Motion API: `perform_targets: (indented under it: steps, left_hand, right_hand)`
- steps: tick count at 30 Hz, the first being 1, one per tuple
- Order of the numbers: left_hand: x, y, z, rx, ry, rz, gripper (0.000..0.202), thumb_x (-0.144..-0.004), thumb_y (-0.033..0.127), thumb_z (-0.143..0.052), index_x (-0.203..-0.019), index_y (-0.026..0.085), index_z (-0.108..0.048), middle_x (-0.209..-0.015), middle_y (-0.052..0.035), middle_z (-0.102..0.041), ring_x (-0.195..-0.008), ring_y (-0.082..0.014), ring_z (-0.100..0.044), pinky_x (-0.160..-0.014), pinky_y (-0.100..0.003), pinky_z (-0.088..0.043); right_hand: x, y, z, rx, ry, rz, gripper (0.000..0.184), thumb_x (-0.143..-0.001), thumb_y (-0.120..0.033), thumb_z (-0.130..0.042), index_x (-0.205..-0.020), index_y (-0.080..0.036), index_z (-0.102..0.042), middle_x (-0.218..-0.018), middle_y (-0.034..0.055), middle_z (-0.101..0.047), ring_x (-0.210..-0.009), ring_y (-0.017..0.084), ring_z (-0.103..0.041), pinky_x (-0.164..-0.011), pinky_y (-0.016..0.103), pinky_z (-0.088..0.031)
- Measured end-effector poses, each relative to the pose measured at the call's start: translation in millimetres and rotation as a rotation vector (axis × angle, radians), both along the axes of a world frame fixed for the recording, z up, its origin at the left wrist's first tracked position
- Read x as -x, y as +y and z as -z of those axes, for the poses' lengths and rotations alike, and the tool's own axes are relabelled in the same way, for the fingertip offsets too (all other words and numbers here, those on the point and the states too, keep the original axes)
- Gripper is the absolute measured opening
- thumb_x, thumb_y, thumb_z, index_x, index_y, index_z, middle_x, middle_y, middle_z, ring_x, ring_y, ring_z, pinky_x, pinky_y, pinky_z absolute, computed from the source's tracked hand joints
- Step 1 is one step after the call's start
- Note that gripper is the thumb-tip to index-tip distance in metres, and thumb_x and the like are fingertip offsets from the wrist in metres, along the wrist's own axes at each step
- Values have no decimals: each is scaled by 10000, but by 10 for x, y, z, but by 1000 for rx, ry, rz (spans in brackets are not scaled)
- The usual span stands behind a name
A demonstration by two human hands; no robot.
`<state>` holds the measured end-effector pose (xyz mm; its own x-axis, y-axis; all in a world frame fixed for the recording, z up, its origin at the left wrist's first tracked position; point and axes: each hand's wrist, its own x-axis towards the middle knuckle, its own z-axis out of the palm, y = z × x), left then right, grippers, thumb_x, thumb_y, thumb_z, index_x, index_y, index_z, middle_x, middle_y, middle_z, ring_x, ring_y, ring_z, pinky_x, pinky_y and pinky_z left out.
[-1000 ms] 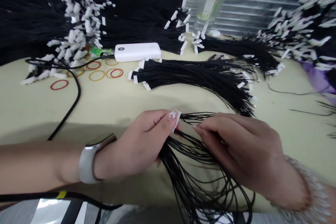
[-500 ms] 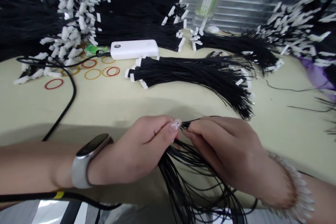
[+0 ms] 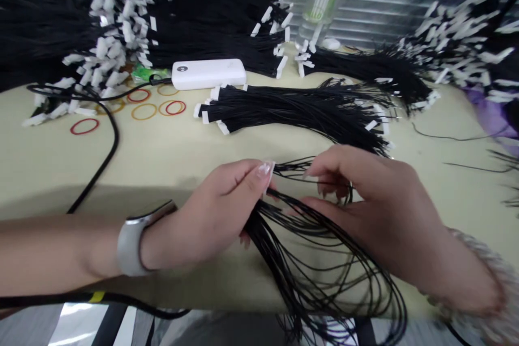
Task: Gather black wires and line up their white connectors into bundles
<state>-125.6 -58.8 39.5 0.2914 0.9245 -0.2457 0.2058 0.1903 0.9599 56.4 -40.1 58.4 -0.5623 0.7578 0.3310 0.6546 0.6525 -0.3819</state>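
Note:
My left hand [image 3: 227,200] is closed on a bundle of thin black wires [image 3: 292,275], pinching it between thumb and fingers. From that grip some wires run right toward my other hand, while the rest loop down over the table's front edge. Something small and white shows at the thumb tip, too blurred to tell from the nail. My right hand [image 3: 365,205] is open among the wires, thumb apart from its bent fingers. A few strands pass between and behind those fingers. Beyond the hands lies a bundle of black wires [image 3: 284,111] with white connectors at its ends.
Rubber bands [image 3: 144,112], red and yellow, lie left of a white power bank [image 3: 208,74] with a black cable [image 3: 109,159]. Piles of wires with white connectors [image 3: 125,27] stand at the back left and right. A clear bottle [image 3: 324,2] stands by the blinds.
My right hand has moved away to the right from my left hand and its fingers have spread. The wires between them now show. My left hand has risen slightly, still gripping.

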Motion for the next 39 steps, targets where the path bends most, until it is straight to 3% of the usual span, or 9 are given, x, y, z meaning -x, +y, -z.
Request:
perform_targets:
  steps: [4, 6, 8, 11, 15, 20, 24, 32, 39]
  left_hand:
    - [-5, 40, 78, 63, -102, -157, 343, -795, 500, -382, -751, 179, -495, -496, 50, -449, -326, -60, -422, -289, -159, -354]
    - [0, 53, 112, 56, -133, -225, 337, -785, 504, -399, -806, 184, -503, -535, 44, -478, -332, -64, -437, -287, -168, -370]
    - [4, 57, 134, 44, -140, -260, 346, -786, 512, -390, -847, 190, -501, -560, 36, -496, -352, -72, -455, -297, -176, -385]
    - [3, 52, 130, 35, -126, -237, 360, -794, 517, -367, -839, 187, -501, -572, 30, -498, -370, -73, -467, -315, -175, -392]
    - [-5, 40, 86, 27, -95, -181, 348, -801, 509, -362, -812, 190, -499, -545, 45, -462, -352, -66, -462, -314, -168, -385]
    - [-13, 28, 56, -17, -54, -151, 325, -813, 482, -356, -774, 189, -492, -551, 49, -437, -361, -59, -462, -319, -155, -382]
    - [-13, 25, 63, -31, -64, -107, 326, -822, 477, -339, -757, 191, -482, -513, 55, -418, -363, -58, -452, -327, -148, -380]
    - [-9, 35, 21, -49, -31, -76, 337, -834, 464, -318, -718, 185, -468, -451, 55, -418, -363, -54, -439, -335, -125, -359]
    - [-2, 38, 91, -8, -109, -187, 332, -814, 492, -345, -815, 195, -493, -550, 46, -456, -350, -59, -448, -311, -155, -370]
  right_hand:
    - [-67, -18, -181, -171, 24, 116, 347, -665, -495, -596, -792, -202, -460, -919, 64, -462, -839, 167, -459, -702, 291, -396]
    - [-124, -36, -255, -225, 27, 160, 296, -696, -480, -571, -690, -206, -460, -820, 54, -471, -732, 149, -459, -609, 287, -388]
    - [-169, -49, -278, -118, -4, 97, 331, -747, -437, -526, -560, -192, -405, -594, 15, -423, -521, 96, -387, -449, 254, -320]
    - [-155, -66, -201, 234, -145, -20, 401, -789, -414, -469, -500, -166, -346, -438, -25, -312, -401, 58, -278, -361, 221, -228]
    - [0, -115, -30, 452, -128, -125, 230, -845, -315, -394, -691, -199, -518, -628, -41, -509, -597, 59, -446, -554, 191, -358]
    - [114, -158, -6, 550, -14, -173, 177, -856, -251, -367, -799, -230, -533, -739, -58, -549, -690, 50, -472, -653, 181, -361]
    - [112, -157, -38, 548, -17, -194, 174, -853, -236, -368, -761, -222, -516, -730, -60, -551, -673, 52, -467, -679, 188, -350]
    - [106, -149, -52, 445, -140, -150, 139, -823, -205, -385, -708, -205, -464, -632, -61, -499, -590, 53, -411, -561, 177, -303]
    - [-14, -110, -104, 344, -165, -163, 100, -792, -184, -423, -717, -187, -489, -641, -37, -493, -604, 67, -416, -588, 204, -314]
